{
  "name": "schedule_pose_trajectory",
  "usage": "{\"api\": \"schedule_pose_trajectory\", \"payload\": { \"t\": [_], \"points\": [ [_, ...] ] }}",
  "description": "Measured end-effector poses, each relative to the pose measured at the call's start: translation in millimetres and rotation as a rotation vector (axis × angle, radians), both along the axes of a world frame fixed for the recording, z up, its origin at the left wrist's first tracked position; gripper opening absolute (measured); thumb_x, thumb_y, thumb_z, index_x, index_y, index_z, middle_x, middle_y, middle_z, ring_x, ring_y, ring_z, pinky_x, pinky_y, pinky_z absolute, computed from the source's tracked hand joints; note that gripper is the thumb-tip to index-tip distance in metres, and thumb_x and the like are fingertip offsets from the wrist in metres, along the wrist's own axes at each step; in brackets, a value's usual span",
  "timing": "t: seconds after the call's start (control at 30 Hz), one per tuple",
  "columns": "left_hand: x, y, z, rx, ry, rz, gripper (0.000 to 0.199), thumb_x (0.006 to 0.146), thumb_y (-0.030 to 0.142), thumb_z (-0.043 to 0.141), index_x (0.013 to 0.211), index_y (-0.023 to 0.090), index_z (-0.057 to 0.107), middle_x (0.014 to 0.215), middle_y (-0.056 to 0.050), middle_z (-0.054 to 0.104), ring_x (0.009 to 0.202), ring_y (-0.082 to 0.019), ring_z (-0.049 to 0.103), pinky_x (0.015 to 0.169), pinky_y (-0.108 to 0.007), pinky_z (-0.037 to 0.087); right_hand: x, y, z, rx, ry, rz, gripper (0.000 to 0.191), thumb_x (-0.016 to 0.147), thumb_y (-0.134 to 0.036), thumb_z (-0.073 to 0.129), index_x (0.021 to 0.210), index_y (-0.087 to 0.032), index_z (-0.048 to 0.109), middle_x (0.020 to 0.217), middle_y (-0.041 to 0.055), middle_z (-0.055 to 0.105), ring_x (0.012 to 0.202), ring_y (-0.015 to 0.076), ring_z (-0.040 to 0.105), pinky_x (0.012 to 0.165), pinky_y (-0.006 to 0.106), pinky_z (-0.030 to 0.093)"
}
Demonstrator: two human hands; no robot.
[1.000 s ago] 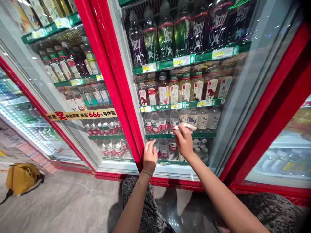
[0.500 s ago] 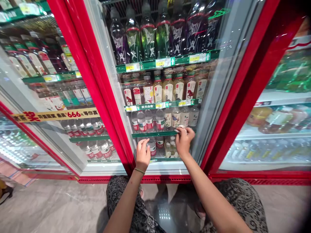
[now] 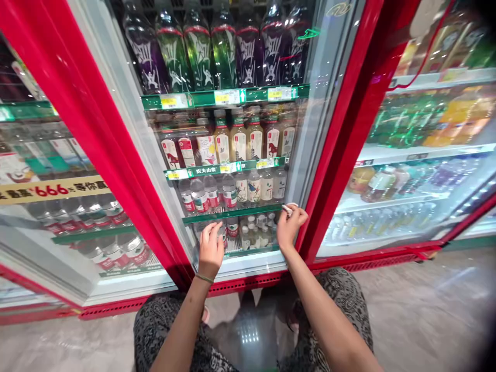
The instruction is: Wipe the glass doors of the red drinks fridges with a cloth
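My right hand (image 3: 291,227) is closed, its fingers curled round a small white item (image 3: 287,210) that sticks out at the knuckles; its kind is too small to tell. This hand is by the lower right side of the red-framed fridge's glass door (image 3: 267,261). Lower left, my left hand (image 3: 211,249) holds nothing, fingers stretched upward and slightly apart, in front of the bottom shelf. Whether it touches the glass I cannot tell. Behind the hands are water bottles (image 3: 199,196) with red and white labels and small pale bottles (image 3: 256,237).
Green-edged shelves carry tea bottles (image 3: 238,142) and dark sports-drink bottles (image 3: 225,51). A thick red frame post (image 3: 329,144) divides this fridge from another at right with orange drinks (image 3: 465,121). My patterned trouser legs (image 3: 349,299) are bent above the grey floor (image 3: 418,310).
The view has turned to the right, showing more of the right fridge. My right hand has shifted toward the door's right edge. My left hand stays open by the bottom shelf.
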State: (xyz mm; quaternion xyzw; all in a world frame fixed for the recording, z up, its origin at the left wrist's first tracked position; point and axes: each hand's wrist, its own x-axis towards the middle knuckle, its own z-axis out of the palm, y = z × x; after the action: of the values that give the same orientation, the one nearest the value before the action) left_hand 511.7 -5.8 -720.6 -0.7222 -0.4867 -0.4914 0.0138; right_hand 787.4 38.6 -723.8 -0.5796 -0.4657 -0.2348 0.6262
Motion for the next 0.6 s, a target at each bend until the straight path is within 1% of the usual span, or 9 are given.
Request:
{"api": "schedule_pose_trajectory", "payload": {
  "t": [0.07,0.17,0.23,0.27,0.33,0.43,0.5,0.53,0.6],
  "points": [
    [10,1,-2.9,0.001,0.008,-0.017,0.041,0.101,0.024,0.044,0.14,0.023,0.058,0.135,-0.013,0.057,0.129,-0.026,0.056,0.114,-0.049,0.046,-25,-4,0.2,-0.053,-0.106,0.088,0.031,0.099,-0.017,0.041,0.126,-0.018,0.055,0.121,0.016,0.044,0.116,0.0299,0.048,0.096,0.047,0.049],
    [14,0,-6.9,0.005,0.016,-0.016,0.041,0.102,0.025,0.044,0.141,0.023,0.058,0.133,-0.012,0.059,0.129,-0.026,0.055,0.115,-0.049,0.045,-65,-18,-6.0,-0.124,-0.353,0.291,0.031,0.097,-0.012,0.05,0.12,-0.028,0.064,0.116,0.0077,0.057,0.107,0.0234,0.056,0.093,0.036,0.052],
    [9,-1,-7.6,0.018,0.028,-0.005,0.041,0.101,0.025,0.045,0.14,0.023,0.058,0.132,-0.012,0.06,0.128,-0.026,0.055,0.116,-0.05,0.043,-69,-24,-8.4,-0.144,-0.46,0.385,0.034,0.095,-0.01,0.054,0.116,-0.034,0.067,0.114,0.0018,0.063,0.101,0.0191,0.06,0.091,0.03,0.053],
    [7,-1,-7.3,0.028,0.033,0.001,0.041,0.101,0.026,0.046,0.139,0.023,0.059,0.131,-0.012,0.06,0.128,-0.027,0.055,0.116,-0.051,0.043,-62,-25,-8.0,-0.147,-0.47,0.399,0.035,0.094,-0.01,0.054,0.115,-0.035,0.067,0.113,0.0008,0.063,0.1,0.0185,0.06,0.09,0.029,0.053],
    [3,0,-5.8,0.046,0.034,0.018,0.04,0.1,0.026,0.047,0.138,0.023,0.061,0.131,-0.012,0.06,0.127,-0.028,0.054,0.117,-0.052,0.041,-30,-21,-3.5,-0.138,-0.394,0.351,0.033,0.093,-0.01,0.053,0.113,-0.031,0.068,0.112,0.0035,0.062,0.103,0.0204,0.059,0.091,0.032,0.053],
    [7,7,-5.2,0.051,0.012,0.049,0.039,0.099,0.027,0.049,0.135,0.024,0.063,0.132,-0.013,0.058,0.128,-0.03,0.052,0.117,-0.054,0.039,33,-11,6.8,-0.08,-0.148,0.152,0.032,0.094,-0.015,0.045,0.121,-0.022,0.06,0.114,0.0107,0.055,0.109,0.026,0.053,0.094,0.042,0.049],
    [17,11,-7.3,0.037,-0.001,0.063,0.038,0.098,0.027,0.05,0.134,0.025,0.065,0.133,-0.013,0.056,0.128,-0.03,0.051,0.116,-0.055,0.04,61,-6,10.8,-0.034,-0.008,0.026,0.037,0.095,-0.018,0.041,0.132,-0.017,0.05,0.118,0.0143,0.05,0.113,0.0283,0.048,0.097,0.047,0.046],
    [22,12,-9.0,0.03,-0.005,0.066,0.039,0.098,0.027,0.05,0.133,0.026,0.065,0.134,-0.013,0.056,0.129,-0.031,0.05,0.116,-0.055,0.04,65,-5,10.7,-0.019,0.035,-0.013,0.04,0.096,-0.019,0.04,0.135,-0.016,0.046,0.119,0.0156,0.049,0.115,0.029,0.047,0.098,0.049,0.045],
    [32,13,-12.7,0.019,-0.011,0.071,0.04,0.097,0.026,0.05,0.135,0.026,0.064,0.136,-0.013,0.054,0.128,-0.031,0.05,0.115,-0.055,0.041,51,-3,6.1,-0.013,0.061,-0.027,0.04,0.095,-0.019,0.04,0.135,-0.016,0.044,0.119,0.0163,0.049,0.114,0.0297,0.047,0.099,0.05,0.045]
  ]
}}
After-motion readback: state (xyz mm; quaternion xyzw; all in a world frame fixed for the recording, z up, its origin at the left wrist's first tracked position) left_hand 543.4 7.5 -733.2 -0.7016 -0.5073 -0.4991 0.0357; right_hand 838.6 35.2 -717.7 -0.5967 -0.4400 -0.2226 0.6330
